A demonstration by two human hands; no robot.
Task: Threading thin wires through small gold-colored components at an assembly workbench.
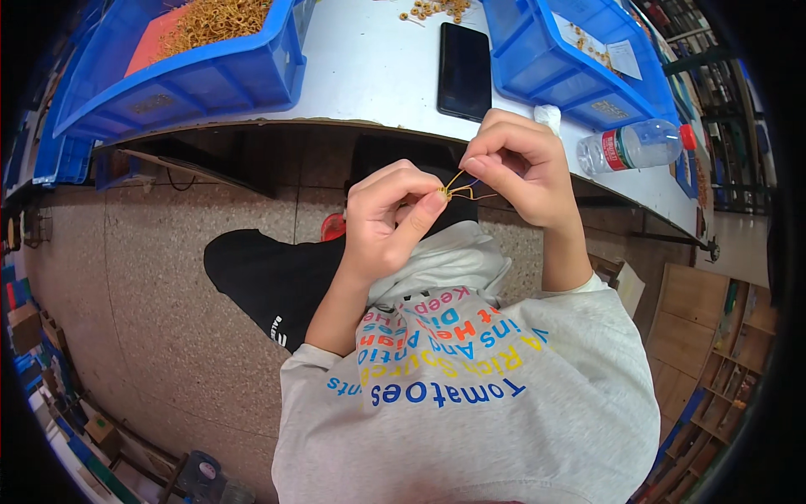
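Together, two hands (388,217) (525,170), one wire bundle (448,192)

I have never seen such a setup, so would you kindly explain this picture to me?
There is no machine: a person works with two bare hands, seen from above by a fisheye head camera, which bends straight edges. The left hand and right hand pinch thin yellow strands before a white table. On it are a blue plastic bin heaped with small golden pieces, another blue bin, a black rectangular phone and a clear plastic bottle, lying sideways.
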